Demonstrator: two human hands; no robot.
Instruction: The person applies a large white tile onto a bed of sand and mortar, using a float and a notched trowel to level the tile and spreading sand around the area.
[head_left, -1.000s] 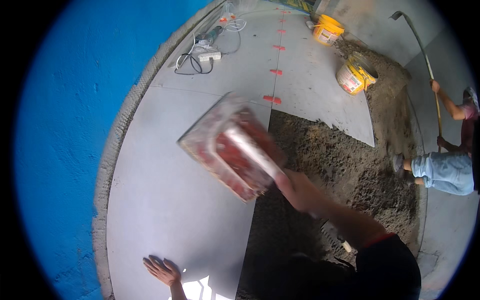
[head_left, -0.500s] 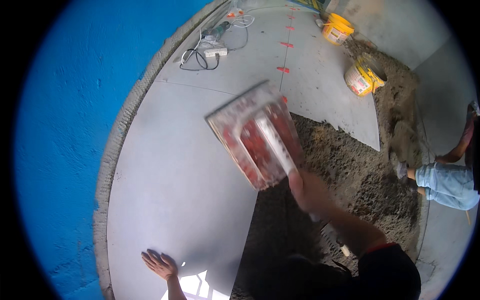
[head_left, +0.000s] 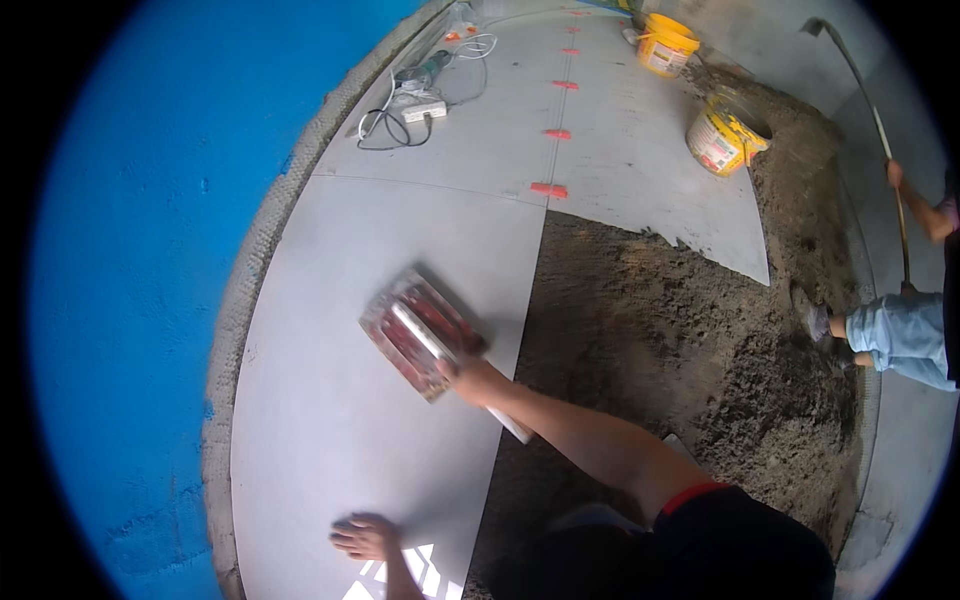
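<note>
My right hand (head_left: 466, 378) is closed around the pale handle of a rectangular red-and-grey tile tamper (head_left: 390, 345). The tamper is over the middle of a large light-grey tile (head_left: 310, 290), slightly blurred; whether it touches the surface I cannot tell. My left hand (head_left: 366, 537) lies flat on the same tile near its lower part, fingers stretched to the left, holding nothing. To the right, the tile's edge borders a bed of rough grey-brown mortar (head_left: 640, 320). My right forearm reaches across that bed.
Red clips (head_left: 549, 190) line a joint between farther tiles. A power strip (head_left: 424, 111), cables and a green-grey power tool (head_left: 430, 68) lie at the far left. Two yellow buckets (head_left: 722, 140) stand far right. A person (head_left: 905, 325) holds a long-handled tool at right. A blue wall (head_left: 140, 300) rises left.
My right hand has brought the tamper down and left, from over the tile's edge to its middle. My left hand has shifted slightly right. The person at right now shows a long-handled tool.
</note>
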